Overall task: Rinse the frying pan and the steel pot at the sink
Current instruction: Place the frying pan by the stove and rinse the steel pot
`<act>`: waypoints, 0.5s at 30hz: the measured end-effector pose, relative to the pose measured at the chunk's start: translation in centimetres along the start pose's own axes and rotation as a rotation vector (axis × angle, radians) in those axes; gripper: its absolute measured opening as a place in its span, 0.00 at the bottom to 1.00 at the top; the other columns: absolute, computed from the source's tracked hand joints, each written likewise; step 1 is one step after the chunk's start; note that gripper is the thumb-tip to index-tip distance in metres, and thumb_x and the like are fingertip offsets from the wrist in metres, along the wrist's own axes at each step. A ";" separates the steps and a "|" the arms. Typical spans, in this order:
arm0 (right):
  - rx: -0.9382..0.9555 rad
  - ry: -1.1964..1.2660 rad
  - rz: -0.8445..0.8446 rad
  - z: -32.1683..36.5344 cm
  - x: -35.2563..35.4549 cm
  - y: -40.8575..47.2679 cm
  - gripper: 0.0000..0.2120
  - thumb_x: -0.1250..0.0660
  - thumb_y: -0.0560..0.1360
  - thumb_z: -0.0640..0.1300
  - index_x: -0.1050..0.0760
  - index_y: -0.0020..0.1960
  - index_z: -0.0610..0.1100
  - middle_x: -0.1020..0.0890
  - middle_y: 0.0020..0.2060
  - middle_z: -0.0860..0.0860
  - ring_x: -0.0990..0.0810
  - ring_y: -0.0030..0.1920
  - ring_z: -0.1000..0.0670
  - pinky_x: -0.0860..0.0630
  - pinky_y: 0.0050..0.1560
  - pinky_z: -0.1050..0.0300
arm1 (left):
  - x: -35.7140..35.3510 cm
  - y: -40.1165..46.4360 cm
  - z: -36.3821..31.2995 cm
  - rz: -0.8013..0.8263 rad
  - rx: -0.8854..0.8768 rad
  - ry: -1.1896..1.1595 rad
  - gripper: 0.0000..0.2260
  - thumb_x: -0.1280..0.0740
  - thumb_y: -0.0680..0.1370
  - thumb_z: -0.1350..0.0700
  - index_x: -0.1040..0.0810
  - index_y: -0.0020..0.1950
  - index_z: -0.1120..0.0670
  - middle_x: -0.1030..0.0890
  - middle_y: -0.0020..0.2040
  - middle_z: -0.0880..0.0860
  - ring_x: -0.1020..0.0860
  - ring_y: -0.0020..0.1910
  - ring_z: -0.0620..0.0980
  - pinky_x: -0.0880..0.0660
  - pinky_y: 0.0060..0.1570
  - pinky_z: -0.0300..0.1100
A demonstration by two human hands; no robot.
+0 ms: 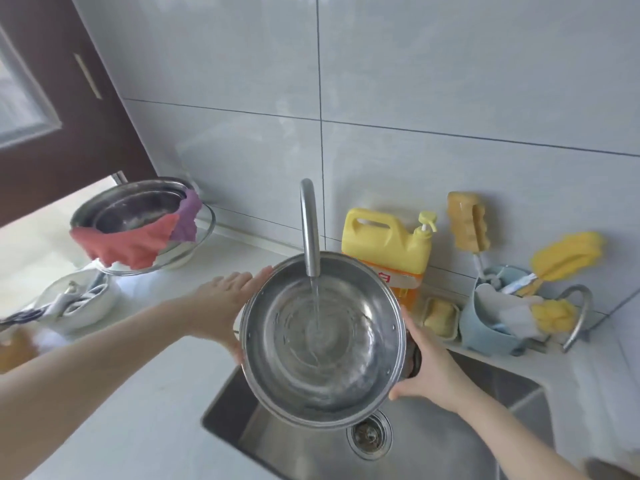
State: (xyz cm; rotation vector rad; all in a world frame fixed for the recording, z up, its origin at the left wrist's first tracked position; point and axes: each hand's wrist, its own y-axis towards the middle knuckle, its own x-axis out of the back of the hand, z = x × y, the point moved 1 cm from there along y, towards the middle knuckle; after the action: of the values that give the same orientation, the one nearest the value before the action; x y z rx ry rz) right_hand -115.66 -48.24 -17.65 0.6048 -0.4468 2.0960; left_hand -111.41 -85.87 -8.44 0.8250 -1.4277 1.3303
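At the left of the frame a red and purple cloth (138, 242) drapes over a steel bowl (133, 206) on the white counter (166, 393). My left hand (225, 306) presses flat-fingered against the round steel pot (323, 341), held mid-frame over the steel sink (433, 441) under the running curved tap (309, 223). My right hand (427, 368) grips its right side. A yellow detergent jug (384, 244) stands further right.

You can read only one red character, "白", on the yellow detergent bottle (384, 252) label.
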 end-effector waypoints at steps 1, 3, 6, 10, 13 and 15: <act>0.002 -0.028 -0.026 -0.3 0.3 0.0 0.68 0.15 0.53 0.47 0.59 0.73 0.73 0.35 0.64 0.57 0.35 0.64 0.60 0.38 0.56 0.78 | -0.8 0.2 -0.3 -0.062 0.001 0.025 0.71 0.30 0.53 0.22 0.73 0.76 0.50 0.37 0.66 0.47 0.37 0.69 0.48 0.41 0.69 0.42; 0.001 -0.094 -0.060 -0.9 1.3 -0.1 0.67 0.16 0.55 0.47 0.62 0.73 0.73 0.37 0.61 0.56 0.30 0.59 0.55 0.35 0.50 0.79 | -2.9 0.8 -1.0 -0.186 0.004 0.027 0.71 0.33 0.52 0.21 0.75 0.75 0.52 0.33 0.64 0.49 0.33 0.65 0.50 0.38 0.67 0.44; 0.008 -0.211 -0.091 -1.8 2.8 -0.7 0.65 0.17 0.58 0.49 0.63 0.73 0.72 0.38 0.59 0.58 0.25 0.53 0.53 0.31 0.47 0.76 | -6.3 1.8 -2.8 -0.341 0.020 0.005 0.73 0.38 0.49 0.18 0.68 0.78 0.56 0.26 0.57 0.50 0.26 0.55 0.51 0.38 0.60 0.45; 0.044 -0.353 -0.141 -2.9 3.7 -2.6 0.64 0.18 0.61 0.49 0.66 0.72 0.74 0.40 0.57 0.60 0.26 0.46 0.56 0.26 0.48 0.66 | -9.5 2.9 -5.4 -0.413 0.070 -0.082 0.71 0.34 0.48 0.20 0.49 0.79 0.63 0.25 0.51 0.50 0.24 0.48 0.52 0.38 0.59 0.48; 0.114 -0.494 -0.231 -3.2 3.4 -3.8 0.65 0.17 0.60 0.46 0.63 0.75 0.69 0.38 0.59 0.55 0.26 0.41 0.54 0.21 0.45 0.54 | -10.8 2.9 -6.7 -0.506 0.087 -0.111 0.67 0.24 0.51 0.28 0.46 0.77 0.65 0.27 0.53 0.54 0.27 0.48 0.55 0.36 0.59 0.52; 0.146 -0.526 -0.261 -3.0 3.0 -4.3 0.66 0.15 0.56 0.44 0.58 0.78 0.63 0.35 0.59 0.50 0.23 0.38 0.52 0.19 0.38 0.50 | -11.7 2.9 -6.9 -0.582 0.101 -0.104 0.66 0.21 0.55 0.33 0.51 0.78 0.64 0.29 0.54 0.56 0.29 0.49 0.57 0.34 0.59 0.57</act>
State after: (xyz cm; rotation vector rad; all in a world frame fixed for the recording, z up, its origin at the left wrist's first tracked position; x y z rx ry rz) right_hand -114.36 -42.32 -18.02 1.2425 -0.4771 1.7165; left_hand -109.31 -80.26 -20.99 1.2758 -1.0808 0.9238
